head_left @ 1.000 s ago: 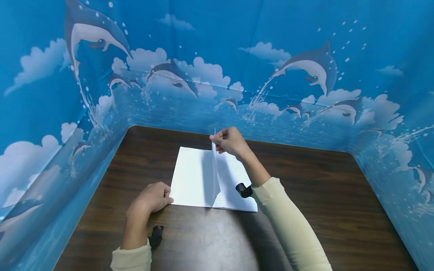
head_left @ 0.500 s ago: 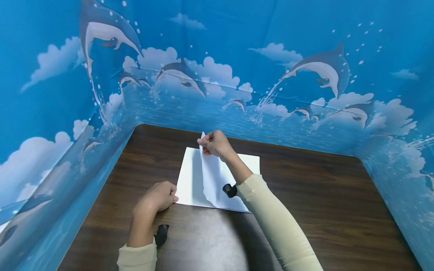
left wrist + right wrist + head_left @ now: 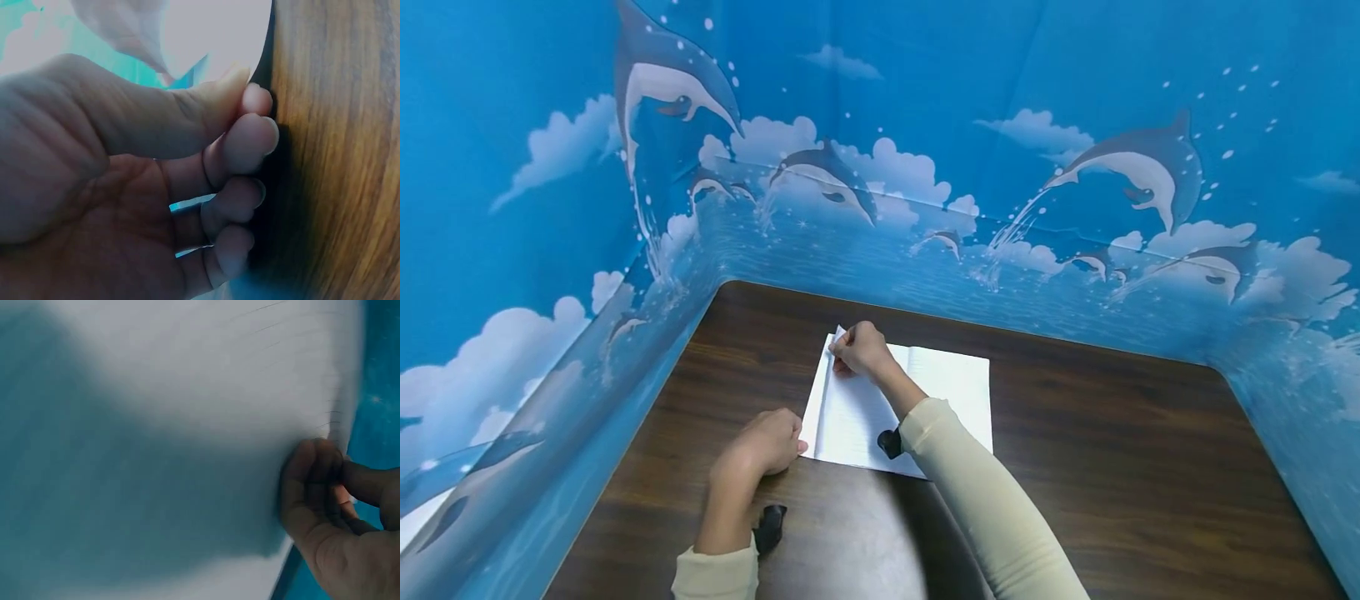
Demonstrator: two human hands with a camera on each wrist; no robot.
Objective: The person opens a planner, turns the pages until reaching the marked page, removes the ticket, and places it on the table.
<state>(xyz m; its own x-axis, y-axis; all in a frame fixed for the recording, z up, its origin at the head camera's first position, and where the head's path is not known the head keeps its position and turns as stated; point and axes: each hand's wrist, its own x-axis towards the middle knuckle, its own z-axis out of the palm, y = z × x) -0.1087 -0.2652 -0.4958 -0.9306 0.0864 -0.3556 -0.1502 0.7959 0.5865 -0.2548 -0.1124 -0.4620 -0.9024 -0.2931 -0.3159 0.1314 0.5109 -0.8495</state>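
Observation:
A notebook [image 3: 958,392] with lined white pages lies open on the dark wooden table. My right hand [image 3: 862,352] pinches the top outer corner of a lined page [image 3: 850,421], which lies over the left half with its edge slightly raised. In the right wrist view the thumb and fingers of the right hand [image 3: 331,519] meet at the page's edge. At the notebook's bottom left corner is my left hand [image 3: 766,443]. The left wrist view shows the left hand [image 3: 156,137] gripping that corner between thumb and index finger, its other fingers curled near the tabletop.
The brown table [image 3: 1097,458] has rounded back corners. A blue cloth [image 3: 910,258] printed with dolphins and clouds hangs behind it and along the sides. Each wrist carries a small black device, such as the one [image 3: 770,529] on the left.
My right hand has carried the page from upright over to the left and lowered it, uncovering the right half. The left hand stays at the corner; the head view has shifted a little.

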